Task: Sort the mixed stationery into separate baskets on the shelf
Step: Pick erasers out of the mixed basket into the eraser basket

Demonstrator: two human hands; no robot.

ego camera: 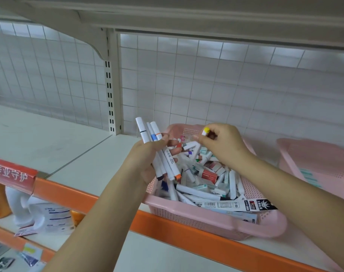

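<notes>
A pink plastic basket (212, 222) sits on the white shelf, filled with a heap of mixed stationery (204, 179): white markers, small eraser boxes and flat pen packets. My left hand (145, 160) grips a bundle of three white markers (157, 148) with black, blue and orange bands, held upright over the basket's left rim. My right hand (224, 144) hovers above the basket's far side, pinching a white marker with a yellow cap (205, 131). A long black-and-white pen packet (236, 205) lies across the basket's front.
A second pink basket (312, 160) stands to the right on the same shelf. The shelf (49, 138) has an orange front edge (187, 230) and a wire-grid back panel. A red label strip (12, 173) hangs at left, with bottles and packets on the lower shelf.
</notes>
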